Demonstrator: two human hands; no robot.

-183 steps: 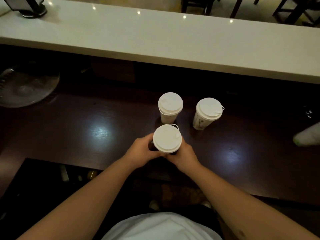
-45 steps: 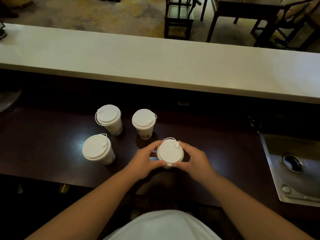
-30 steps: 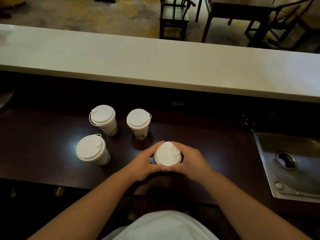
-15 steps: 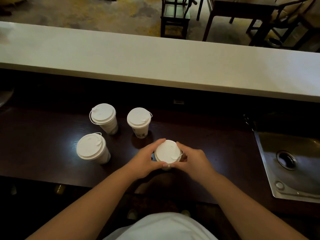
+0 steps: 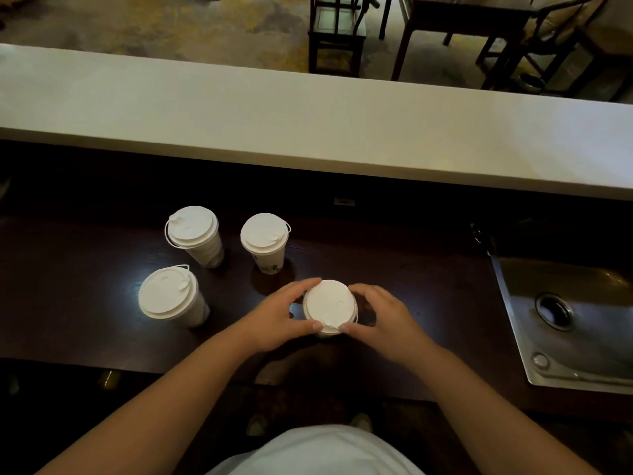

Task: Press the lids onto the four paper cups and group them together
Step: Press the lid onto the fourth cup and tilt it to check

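Dark wooden worktop, steel sink with round drain at right, pale raised counter behind, chairs and table beyond

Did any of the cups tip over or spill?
No, nothing stands out. All four paper cups stand upright with lids on, and no spill shows on the dark counter. The left hand and right hand are around the fourth cup, which sits apart from the other three.
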